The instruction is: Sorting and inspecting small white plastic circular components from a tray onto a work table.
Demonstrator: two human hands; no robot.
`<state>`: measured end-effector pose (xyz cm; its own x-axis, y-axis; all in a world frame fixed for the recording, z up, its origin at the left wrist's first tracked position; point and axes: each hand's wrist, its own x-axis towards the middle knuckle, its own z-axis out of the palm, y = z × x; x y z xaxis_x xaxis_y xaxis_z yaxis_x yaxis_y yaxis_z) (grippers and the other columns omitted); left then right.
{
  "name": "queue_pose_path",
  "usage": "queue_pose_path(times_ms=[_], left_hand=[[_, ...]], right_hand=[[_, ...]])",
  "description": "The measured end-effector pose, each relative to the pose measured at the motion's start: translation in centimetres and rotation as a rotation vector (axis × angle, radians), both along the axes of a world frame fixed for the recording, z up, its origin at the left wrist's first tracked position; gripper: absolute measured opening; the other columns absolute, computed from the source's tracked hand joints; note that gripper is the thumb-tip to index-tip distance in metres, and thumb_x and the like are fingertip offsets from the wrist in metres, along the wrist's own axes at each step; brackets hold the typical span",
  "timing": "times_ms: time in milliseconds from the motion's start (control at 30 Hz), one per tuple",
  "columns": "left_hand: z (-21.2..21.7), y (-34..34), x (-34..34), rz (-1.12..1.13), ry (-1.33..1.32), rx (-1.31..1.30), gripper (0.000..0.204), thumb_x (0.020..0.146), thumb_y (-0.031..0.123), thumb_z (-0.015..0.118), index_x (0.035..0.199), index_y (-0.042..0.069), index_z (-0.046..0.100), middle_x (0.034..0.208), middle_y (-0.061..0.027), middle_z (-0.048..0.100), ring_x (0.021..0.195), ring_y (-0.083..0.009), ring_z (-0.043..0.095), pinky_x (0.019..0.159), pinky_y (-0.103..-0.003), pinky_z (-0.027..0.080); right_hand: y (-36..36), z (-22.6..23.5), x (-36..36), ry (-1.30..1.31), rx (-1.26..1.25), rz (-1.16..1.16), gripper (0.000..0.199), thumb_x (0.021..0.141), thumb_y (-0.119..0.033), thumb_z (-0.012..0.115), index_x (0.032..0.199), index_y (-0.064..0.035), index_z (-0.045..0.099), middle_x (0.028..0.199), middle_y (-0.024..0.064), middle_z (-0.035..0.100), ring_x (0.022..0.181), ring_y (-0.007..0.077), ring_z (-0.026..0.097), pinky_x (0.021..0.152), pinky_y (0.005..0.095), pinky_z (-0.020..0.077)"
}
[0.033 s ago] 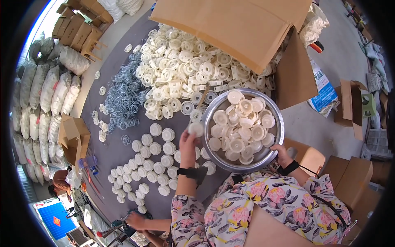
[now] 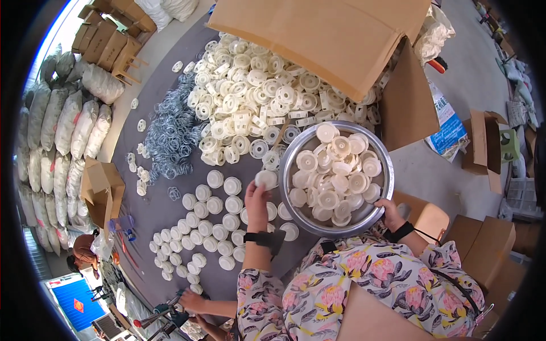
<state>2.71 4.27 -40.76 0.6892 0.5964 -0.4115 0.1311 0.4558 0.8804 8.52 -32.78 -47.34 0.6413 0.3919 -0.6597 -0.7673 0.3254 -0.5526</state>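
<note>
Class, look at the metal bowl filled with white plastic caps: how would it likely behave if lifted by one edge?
The metal bowl looks rigid but, heaped with white caps, probably tips. The right hand grips only its near rim, so loose caps may slide out.

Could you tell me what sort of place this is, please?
Probably a small workshop or packing floor: a heap of white plastic parts, stuffed sacks lining the wall and cardboard boxes all around suggest piecework sorting.
</note>
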Motion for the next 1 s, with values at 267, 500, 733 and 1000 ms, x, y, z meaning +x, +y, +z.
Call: queue_pose_path(times_ms=[267, 500, 733, 1000], left_hand=[[-3.8, 1.7, 0.2, -0.103, 0.297, 0.252, 0.037, 0.084, 0.017, 0.062, 0.116, 0.003, 0.050, 0.093, -0.0036, 0.059, 0.073, -0.0104, 0.054, 0.063, -0.025, 0.045], [-3.1, -0.1, 0.9, -0.266, 0.356, 1.352, 0.045, 0.073, 0.013, 0.069, 0.114, 0.005, 0.054, 0.112, -0.0164, 0.051, 0.098, -0.0296, 0.052, 0.084, -0.039, 0.042], [-3.7, 1.5, 2.1, -0.334, 0.395, 1.363, 0.029, 0.071, 0.012, 0.069, 0.097, 0.007, 0.057, 0.112, -0.0164, 0.053, 0.106, -0.0343, 0.049, 0.088, -0.044, 0.039], [-4.3, 2.2, 1.5, -0.360, 0.492, 1.181, 0.036, 0.067, 0.014, 0.071, 0.097, 0.002, 0.055, 0.099, -0.0179, 0.057, 0.093, -0.0342, 0.055, 0.083, -0.043, 0.043]], right_hand=[[-1.3, -0.6, 0.7, -0.011, -0.055, -0.111, 0.039, 0.067, -0.008, 0.058, 0.105, 0.0017, 0.057, 0.094, 0.0081, 0.063, 0.084, 0.0216, 0.060, 0.082, 0.0335, 0.0474], [-1.5, -0.4, 1.0, 0.002, -0.056, -0.168, 0.040, 0.066, -0.007, 0.058, 0.105, 0.0020, 0.057, 0.093, 0.0085, 0.062, 0.082, 0.0211, 0.060, 0.078, 0.0330, 0.0484], [-1.5, -0.7, 1.0, 0.020, -0.069, -0.186, 0.035, 0.066, -0.007, 0.057, 0.100, 0.0016, 0.059, 0.090, 0.0079, 0.062, 0.082, 0.0208, 0.059, 0.079, 0.0322, 0.0472], [-1.4, 0.0, 1.2, 0.031, -0.056, -0.180, 0.038, 0.066, -0.007, 0.057, 0.103, 0.0014, 0.057, 0.090, 0.0077, 0.061, 0.083, 0.0213, 0.058, 0.080, 0.0330, 0.0470]])
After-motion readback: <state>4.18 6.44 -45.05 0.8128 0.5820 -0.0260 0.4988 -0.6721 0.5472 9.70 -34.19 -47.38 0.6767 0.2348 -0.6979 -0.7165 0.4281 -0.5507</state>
